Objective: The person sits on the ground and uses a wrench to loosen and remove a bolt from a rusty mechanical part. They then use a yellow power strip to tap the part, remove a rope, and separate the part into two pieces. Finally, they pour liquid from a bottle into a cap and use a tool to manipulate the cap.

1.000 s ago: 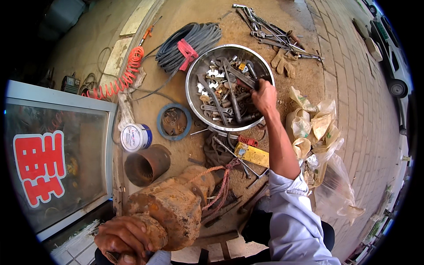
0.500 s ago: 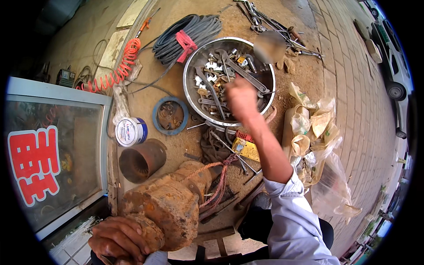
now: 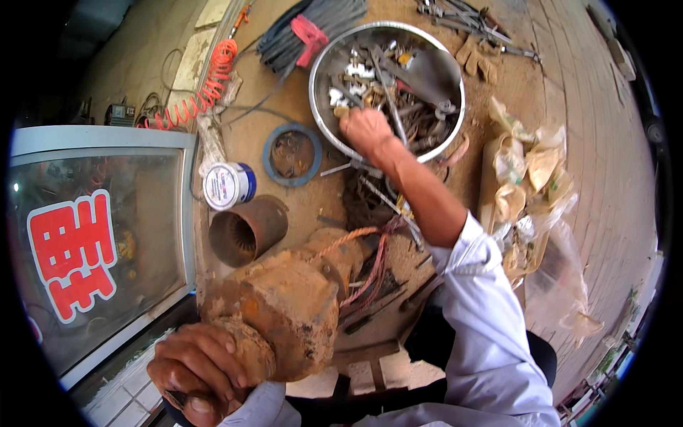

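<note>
metal basin [image 3: 455, 78] sits on the dirt ground near the top centre of the view, round, shiny-walled, filled with loose wrenches, bolts and small steel parts [image 3: 398, 92].

right hand [image 3: 365, 129] reaches forward into the near-left edge of the basin, fingers curled down among the parts; whether it grips any piece cannot be told from this angle. the forearm runs back to a rolled pale blue sleeve [image 3: 484, 299].

left hand [image 3: 196, 366] is at the lower left, fingers wrapped over the near end of a large rusty motor housing [image 3: 284, 313], gripping it. orange and red cords [image 3: 373, 256] trail over the far end of the housing.

surrounding items:
- rusty open cylinder [image 3: 245, 231] lies on its side just left of the housing.
- white tin with a blue band [image 3: 228, 185] lies just beyond the cylinder.
- blue ring-shaped lid [image 3: 292, 153] lies between the tin and the basin.
- orange coiled hose [image 3: 199, 92] lies at upper left.
- dark cable bundle with a red tie [image 3: 313, 32] lies touching the basin's far-left side.
- crumpled plastic bags [image 3: 530, 185] lie right of the basin.
- glass-fronted cabinet [image 3: 92, 235] stands at the left, with red characters on the glass.
</note>
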The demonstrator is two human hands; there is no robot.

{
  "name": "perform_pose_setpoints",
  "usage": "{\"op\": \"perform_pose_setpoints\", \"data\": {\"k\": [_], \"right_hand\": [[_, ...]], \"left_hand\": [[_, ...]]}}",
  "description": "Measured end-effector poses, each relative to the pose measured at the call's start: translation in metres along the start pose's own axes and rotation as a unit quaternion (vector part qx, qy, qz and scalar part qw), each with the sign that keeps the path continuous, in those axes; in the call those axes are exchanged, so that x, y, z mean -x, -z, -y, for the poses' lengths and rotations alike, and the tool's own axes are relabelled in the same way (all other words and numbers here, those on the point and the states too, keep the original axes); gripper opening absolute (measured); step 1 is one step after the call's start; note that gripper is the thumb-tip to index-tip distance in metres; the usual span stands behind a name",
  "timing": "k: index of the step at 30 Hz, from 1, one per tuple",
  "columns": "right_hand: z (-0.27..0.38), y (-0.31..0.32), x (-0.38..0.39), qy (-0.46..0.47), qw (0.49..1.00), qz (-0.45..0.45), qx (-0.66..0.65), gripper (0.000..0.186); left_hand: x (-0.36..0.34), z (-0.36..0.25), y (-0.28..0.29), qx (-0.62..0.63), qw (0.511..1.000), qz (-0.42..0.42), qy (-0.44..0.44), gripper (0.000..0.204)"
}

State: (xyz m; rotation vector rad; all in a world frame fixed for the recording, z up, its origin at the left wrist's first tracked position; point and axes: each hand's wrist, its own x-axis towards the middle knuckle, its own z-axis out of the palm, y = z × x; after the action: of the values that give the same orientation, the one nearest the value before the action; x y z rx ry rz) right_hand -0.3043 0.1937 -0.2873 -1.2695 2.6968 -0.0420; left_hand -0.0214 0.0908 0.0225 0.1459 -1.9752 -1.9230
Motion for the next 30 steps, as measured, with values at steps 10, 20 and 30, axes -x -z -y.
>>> {"op": "perform_pose_setpoints", "data": {"k": [10,20,30], "right_hand": [[-0.032,0.039,0.054,-0.145,0.943,-0.249,-0.166,0.019],[0.079,0.135,0.267,-0.181,0.406,-0.340,-0.829,0.046],[0.169,0.150,0.351,-0.328,0.510,-0.272,-0.747,0.019]], "left_hand": [[0.012,0.002,0.007,0.023,0.999,0.021,0.012,0.039],[0.010,0.005,0.012,0.029,0.998,0.055,0.002,0.033],[-0.004,0.003,0.023,-0.003,1.000,-0.011,0.027,0.025]]}}
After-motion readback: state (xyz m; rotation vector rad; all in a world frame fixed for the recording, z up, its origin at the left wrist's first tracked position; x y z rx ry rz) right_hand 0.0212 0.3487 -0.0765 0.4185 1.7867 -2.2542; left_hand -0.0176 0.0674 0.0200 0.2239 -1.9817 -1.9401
